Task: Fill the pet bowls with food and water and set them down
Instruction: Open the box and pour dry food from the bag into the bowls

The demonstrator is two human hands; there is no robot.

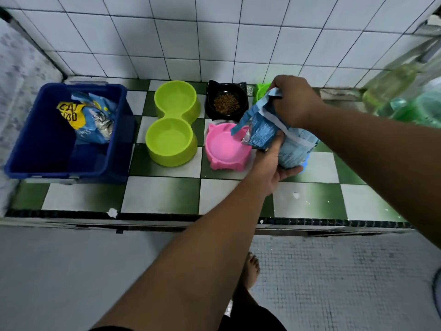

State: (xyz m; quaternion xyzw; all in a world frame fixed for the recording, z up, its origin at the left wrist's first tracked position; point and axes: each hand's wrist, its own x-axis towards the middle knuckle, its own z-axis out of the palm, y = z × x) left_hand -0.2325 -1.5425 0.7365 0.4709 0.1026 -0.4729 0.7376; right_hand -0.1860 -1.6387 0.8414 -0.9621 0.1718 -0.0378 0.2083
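Black bowl point(226, 101) holds kibble point(226, 103); pink bowl point(226, 149) empty.

Bare checkered ledge point(162, 194) before bowls point(167, 158) (bin point(35, 139) left)

You hold a light blue food bag point(262, 132) in both hands above the checkered floor point(162, 194). Your right hand point(294, 101) grips its crumpled top, and your left hand point(269, 163) cups it from below, thumb across the printed front. The bag's torn corner hangs over the pink bowl point(222, 149). Behind that, the black bowl point(210, 108) holds kibble point(226, 103). The green double bowl point(175, 115) stands just left of both. A small green bowl point(262, 90) peeks from behind your right hand (mostly hidden). Far left, the blue bin point(45, 130) holds another food bag point(93, 115).
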